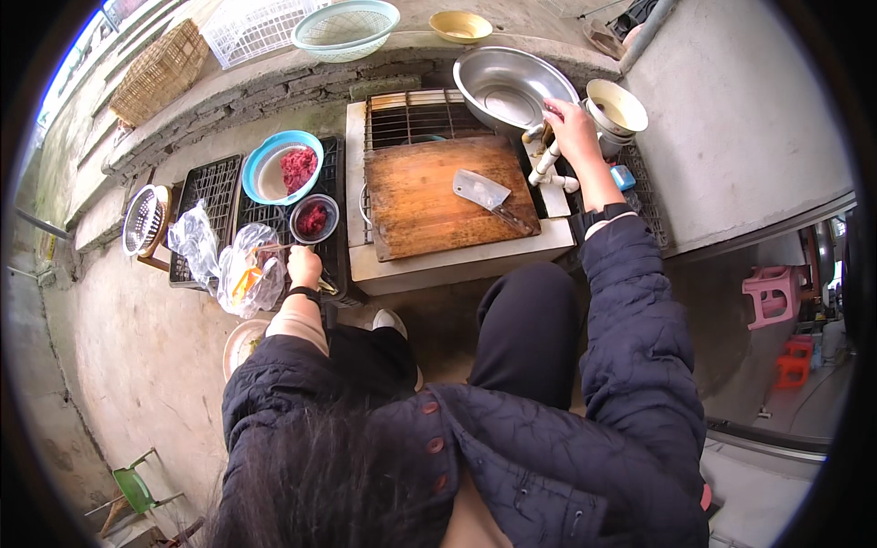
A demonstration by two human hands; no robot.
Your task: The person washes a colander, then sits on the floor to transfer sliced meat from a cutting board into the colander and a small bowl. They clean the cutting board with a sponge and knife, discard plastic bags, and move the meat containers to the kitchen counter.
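Note:
My left hand [304,267] is closed beside a clear plastic bag [248,272] with something orange inside. A thin, stick-like thing shows by its fingers, too small to name. Just beyond it are a small bowl of dark red minced meat [312,219] and a blue basin [285,139] with more red meat. My right hand [574,130] is raised over the tap [545,164], near the rim of a large metal basin [502,89]. Its fingers are pinched together, with a small reddish bit at the tips. Between my arms, a cleaver [481,189] lies on a wooden chopping board [429,224].
The board rests on a tiled sink edge [466,263]. Black crates [212,178] stand at the left with another plastic bag [195,239]. Stacked pots [617,108] stand right of the tap. A green colander [347,32] and a wicker basket [160,73] sit on the ledge behind.

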